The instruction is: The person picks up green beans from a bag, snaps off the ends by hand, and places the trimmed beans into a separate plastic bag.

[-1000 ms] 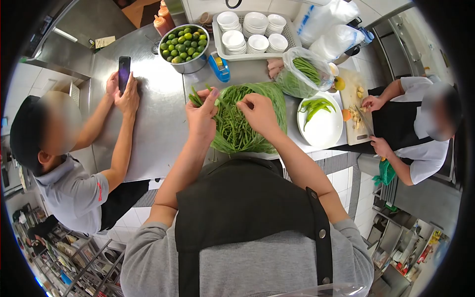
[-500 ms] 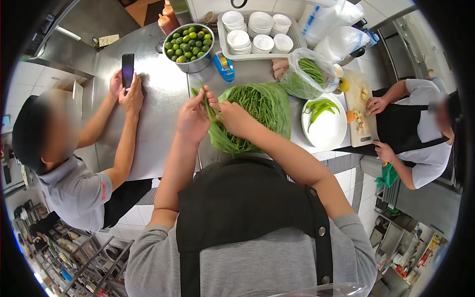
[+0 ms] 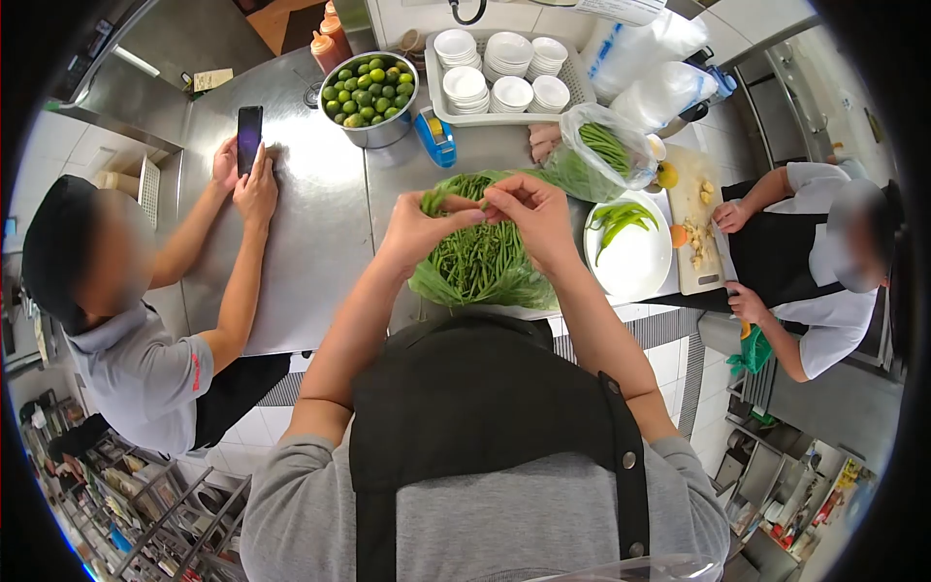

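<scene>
Chillies (image 3: 433,199) in hands (image 3: 415,233) (bag (image 3: 475,272) below, plate (image 3: 635,262) rt).

No legible text — red logo (image 3: 197,373) on co-worker's shirt (image 3: 145,388), blue print (image 3: 603,44) on plastic bag (image 3: 645,34) unreadable

Under our fingers (image 3: 504,191) the beans (image 3: 477,254) lie in a bag (image 3: 433,288) on the counter (image 3: 310,242). A plate (image 3: 635,264) sits right of them, a tray of bowls (image 3: 485,117) behind, and a bowl of limes (image 3: 376,132) behind-left.

counter: long stainless steel top (image 3: 310,242), kinda shiny, catching the light
floor: white tiles (image 3: 247,427), striped grate strip (image 3: 669,325) right by the counter
bottom left: wire rack (image 3: 145,524)
</scene>
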### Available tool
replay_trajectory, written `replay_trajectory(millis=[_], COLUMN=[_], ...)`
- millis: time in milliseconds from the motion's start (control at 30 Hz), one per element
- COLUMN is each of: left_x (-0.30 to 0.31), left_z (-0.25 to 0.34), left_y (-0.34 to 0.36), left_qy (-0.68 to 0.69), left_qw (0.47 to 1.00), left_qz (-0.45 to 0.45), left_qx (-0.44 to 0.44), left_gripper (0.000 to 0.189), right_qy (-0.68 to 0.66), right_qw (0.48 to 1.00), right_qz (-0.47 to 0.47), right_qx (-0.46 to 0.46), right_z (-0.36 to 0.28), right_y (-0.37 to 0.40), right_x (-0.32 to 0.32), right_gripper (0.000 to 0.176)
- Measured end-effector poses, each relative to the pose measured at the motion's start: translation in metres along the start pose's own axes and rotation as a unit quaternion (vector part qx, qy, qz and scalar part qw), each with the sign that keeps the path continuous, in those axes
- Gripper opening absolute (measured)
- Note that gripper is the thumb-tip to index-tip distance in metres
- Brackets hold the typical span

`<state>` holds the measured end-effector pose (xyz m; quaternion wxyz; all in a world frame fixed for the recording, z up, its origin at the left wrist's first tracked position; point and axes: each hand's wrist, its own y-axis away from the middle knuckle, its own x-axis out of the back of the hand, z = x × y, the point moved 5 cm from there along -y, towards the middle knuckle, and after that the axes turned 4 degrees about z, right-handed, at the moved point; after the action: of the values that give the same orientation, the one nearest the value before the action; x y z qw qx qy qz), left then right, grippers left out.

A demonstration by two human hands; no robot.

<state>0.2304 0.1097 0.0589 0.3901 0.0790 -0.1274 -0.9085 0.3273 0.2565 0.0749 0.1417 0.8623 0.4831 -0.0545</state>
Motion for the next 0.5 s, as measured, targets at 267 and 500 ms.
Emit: replay_trajectory(millis=[267, 500], left_x=[-0.014, 0.003], left_z=[-0.005, -0.010], left_y=[0.003, 0.003], left_qy=[-0.031, 0.167], left_qw=[0.999, 0.983], left_qz=[-0.043, 0.042], left_qx=[-0.006, 0.068], left_gripper=[0.015, 0.014], right_qy=[0.258, 0.557], right_qw=[0.929, 0.825], right_qz=[0.134, -0.032], right_qx=[0.230, 0.085], right_z=[-0.020, -0.006], right_y=[0.010, -0.003], right_x=[0.012, 0.022], right_gripper=[0.005, 0.019])
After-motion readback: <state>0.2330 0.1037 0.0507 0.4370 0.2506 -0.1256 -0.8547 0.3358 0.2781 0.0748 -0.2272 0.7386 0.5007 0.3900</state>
